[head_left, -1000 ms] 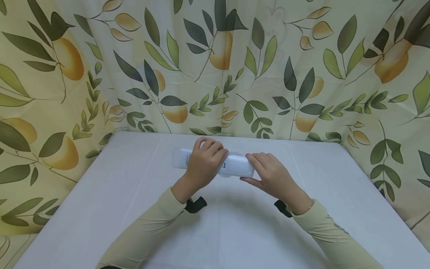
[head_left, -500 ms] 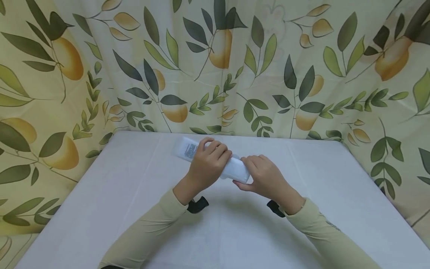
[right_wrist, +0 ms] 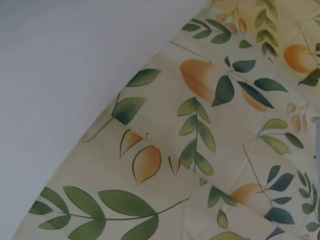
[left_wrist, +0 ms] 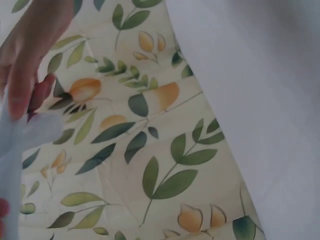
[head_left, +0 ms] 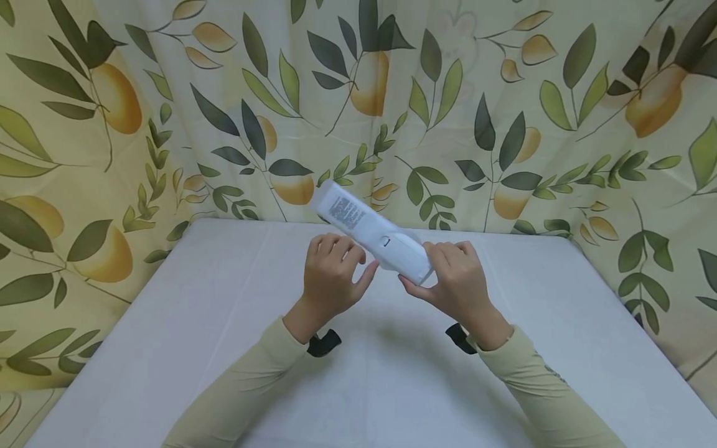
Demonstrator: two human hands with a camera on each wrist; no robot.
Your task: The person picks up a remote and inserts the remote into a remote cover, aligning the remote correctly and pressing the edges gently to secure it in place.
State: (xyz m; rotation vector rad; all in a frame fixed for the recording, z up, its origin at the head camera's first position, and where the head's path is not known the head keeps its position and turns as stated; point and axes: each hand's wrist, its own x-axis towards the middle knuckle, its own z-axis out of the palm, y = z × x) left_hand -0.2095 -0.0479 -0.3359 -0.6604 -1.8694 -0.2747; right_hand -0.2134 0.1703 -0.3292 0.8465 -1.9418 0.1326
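Fingers [head_left: 448, 261] of the right hand [head_left: 459, 289] curl round the near, lower end of a white remote [head_left: 372, 239], thumb beneath and fingertips over its top edge, pinching it between them. The remote is raised above the desk [head_left: 168, 348], its back facing the head camera: a printed label sits near the far end and a small latch near the middle. Its long axis runs on a slant, the held end low and to the right, the free end pointing up, away and to the left, so that it shows against the curtain [head_left: 504, 112] behind the desk.

The left hand [head_left: 330, 280] is just beside the remote's middle, fingers loosely bent and slightly spread, thumb reaching toward the underside. From the head view it touches the remote lightly or sits a hair apart; which, I cannot tell. In the left wrist view a fingertip lies against a blurred white edge at the frame's left.

Both forearms wear pale beige sleeves [head_left: 246, 386]. White cloth covers the desk, and the curtain, printed with leaves and yellow fruit, hangs round its far and side edges.
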